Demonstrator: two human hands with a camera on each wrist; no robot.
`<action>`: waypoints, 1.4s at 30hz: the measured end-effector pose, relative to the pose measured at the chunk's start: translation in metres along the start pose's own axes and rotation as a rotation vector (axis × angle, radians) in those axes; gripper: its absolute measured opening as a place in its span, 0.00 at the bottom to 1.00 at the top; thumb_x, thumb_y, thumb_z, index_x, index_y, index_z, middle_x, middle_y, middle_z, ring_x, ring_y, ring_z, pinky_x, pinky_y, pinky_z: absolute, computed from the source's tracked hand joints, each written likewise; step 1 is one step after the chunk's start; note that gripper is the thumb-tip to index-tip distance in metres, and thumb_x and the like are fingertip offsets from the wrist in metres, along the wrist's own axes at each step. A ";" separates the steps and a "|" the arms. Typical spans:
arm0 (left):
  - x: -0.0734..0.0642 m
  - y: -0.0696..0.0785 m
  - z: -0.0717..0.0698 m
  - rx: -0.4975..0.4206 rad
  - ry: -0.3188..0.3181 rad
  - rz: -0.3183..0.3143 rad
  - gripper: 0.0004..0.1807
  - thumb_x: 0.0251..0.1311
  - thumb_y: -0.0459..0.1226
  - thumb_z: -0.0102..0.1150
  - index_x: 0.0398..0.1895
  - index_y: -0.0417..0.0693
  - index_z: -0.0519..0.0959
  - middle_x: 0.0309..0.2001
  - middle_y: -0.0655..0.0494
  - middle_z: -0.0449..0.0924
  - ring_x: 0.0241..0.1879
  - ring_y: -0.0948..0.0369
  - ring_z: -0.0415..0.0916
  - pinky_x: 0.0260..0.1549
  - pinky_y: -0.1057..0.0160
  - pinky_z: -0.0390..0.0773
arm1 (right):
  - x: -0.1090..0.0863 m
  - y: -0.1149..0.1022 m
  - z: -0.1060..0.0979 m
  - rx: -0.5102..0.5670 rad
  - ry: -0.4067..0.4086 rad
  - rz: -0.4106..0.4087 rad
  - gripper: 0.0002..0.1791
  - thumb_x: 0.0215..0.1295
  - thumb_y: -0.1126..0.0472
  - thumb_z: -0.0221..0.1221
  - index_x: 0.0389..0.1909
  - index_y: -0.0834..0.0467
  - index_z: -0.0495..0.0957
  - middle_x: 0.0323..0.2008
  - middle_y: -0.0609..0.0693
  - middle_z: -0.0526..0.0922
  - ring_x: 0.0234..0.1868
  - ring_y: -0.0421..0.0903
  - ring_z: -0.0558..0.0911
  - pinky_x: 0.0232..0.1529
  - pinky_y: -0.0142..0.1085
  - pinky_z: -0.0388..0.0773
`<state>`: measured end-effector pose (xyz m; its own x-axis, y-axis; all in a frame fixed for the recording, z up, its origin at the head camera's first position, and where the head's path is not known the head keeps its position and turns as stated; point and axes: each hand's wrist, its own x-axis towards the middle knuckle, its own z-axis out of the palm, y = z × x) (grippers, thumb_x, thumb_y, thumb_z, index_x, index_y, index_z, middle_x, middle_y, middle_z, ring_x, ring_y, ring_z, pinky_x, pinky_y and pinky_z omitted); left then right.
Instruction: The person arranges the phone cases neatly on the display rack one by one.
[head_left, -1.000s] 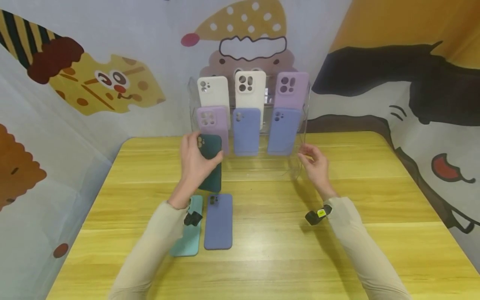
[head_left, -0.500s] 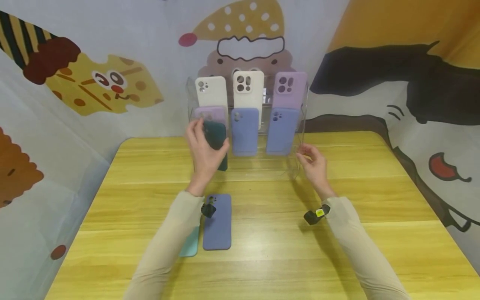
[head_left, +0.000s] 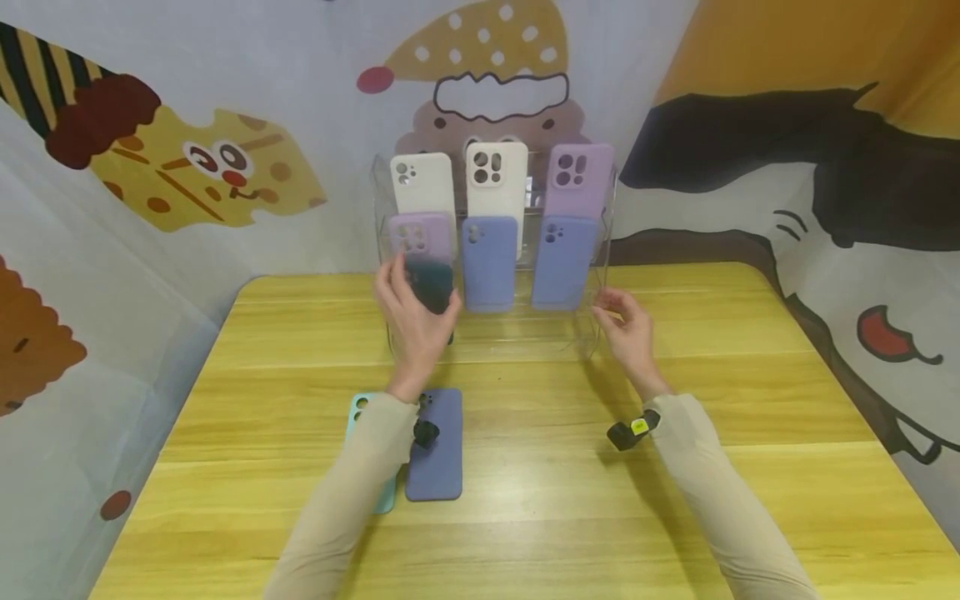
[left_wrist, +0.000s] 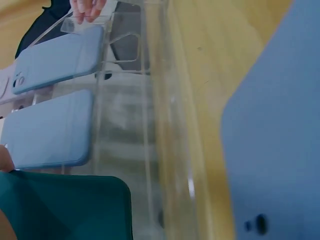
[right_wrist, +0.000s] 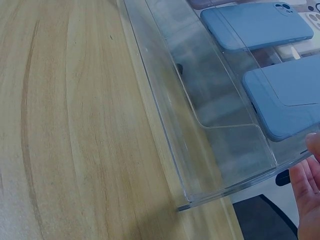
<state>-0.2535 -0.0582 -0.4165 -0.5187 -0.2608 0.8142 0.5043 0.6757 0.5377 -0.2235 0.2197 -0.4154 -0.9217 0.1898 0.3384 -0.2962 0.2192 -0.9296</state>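
My left hand (head_left: 416,321) grips a dark green phone case (head_left: 430,283) by its sides, in front of the left end of a clear acrylic display stand (head_left: 517,342). In the left wrist view the green case (left_wrist: 65,205) lies close over the stand's lowest tier. My right hand (head_left: 628,329) pinches the stand's right side panel; in the right wrist view its thumb and fingers (right_wrist: 304,185) are at that edge. Higher tiers hold a lilac case (head_left: 420,229), two periwinkle cases, two white cases and another lilac one (head_left: 581,179).
On the wooden table (head_left: 540,467), a slate-blue phone case (head_left: 438,467) lies near my left wrist. Next to it, a turquoise case (head_left: 386,496) is partly covered by my left sleeve. A cartoon-printed cloth (head_left: 315,83) hangs behind the stand.
My left hand has carried the green case up and right from above the table to the stand's left end, then slightly lower. The right hand keeps its hold on the side panel.
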 end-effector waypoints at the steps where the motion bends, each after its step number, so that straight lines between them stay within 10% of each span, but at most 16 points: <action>1: -0.002 0.000 0.001 0.003 0.003 -0.001 0.44 0.41 0.37 0.70 0.62 0.34 0.60 0.56 0.40 0.58 0.55 0.48 0.60 0.57 0.53 0.65 | 0.000 0.000 0.000 0.000 0.000 0.001 0.16 0.59 0.79 0.55 0.48 0.80 0.69 0.46 0.75 0.74 0.40 0.39 0.76 0.44 0.19 0.75; 42: -0.029 0.010 0.012 0.150 -0.093 -0.180 0.41 0.43 0.39 0.71 0.60 0.35 0.61 0.58 0.41 0.58 0.58 0.47 0.57 0.61 0.51 0.61 | 0.000 0.002 0.000 0.004 0.002 -0.040 0.15 0.58 0.80 0.55 0.47 0.81 0.69 0.44 0.77 0.74 0.39 0.37 0.76 0.44 0.19 0.75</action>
<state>-0.2421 -0.0353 -0.4373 -0.6554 -0.3265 0.6811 0.2935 0.7208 0.6280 -0.2239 0.2203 -0.4177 -0.9085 0.1825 0.3759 -0.3342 0.2225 -0.9158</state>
